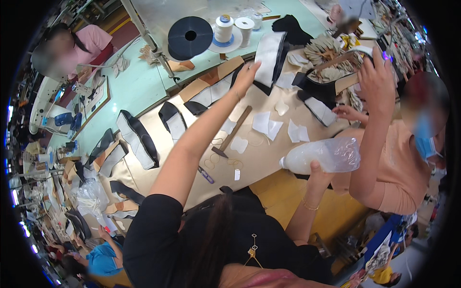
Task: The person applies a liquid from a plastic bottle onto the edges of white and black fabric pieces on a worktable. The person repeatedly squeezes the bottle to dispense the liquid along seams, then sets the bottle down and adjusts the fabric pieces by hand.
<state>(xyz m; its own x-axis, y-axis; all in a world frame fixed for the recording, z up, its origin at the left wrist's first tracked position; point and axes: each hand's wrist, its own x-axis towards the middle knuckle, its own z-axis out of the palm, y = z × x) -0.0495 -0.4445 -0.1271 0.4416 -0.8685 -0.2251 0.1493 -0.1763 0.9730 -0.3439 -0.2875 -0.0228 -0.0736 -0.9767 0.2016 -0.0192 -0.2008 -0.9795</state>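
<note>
Right hand grips bottle; left hand reaches to the far stack.

The right hand [318,174] is closed around a clear plastic bottle [321,156], held sideways at the near right, containing pale liquid. The left hand [246,76], fingers spread, touches white-and-black pieces [269,62] on the table [259,158]. A hammer [232,133] lies between.

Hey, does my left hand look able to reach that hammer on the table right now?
Probably yes. The left hand is stretched out to a black and white piece farther up the table than the hammer, which lies uncovered beside that forearm.
</note>
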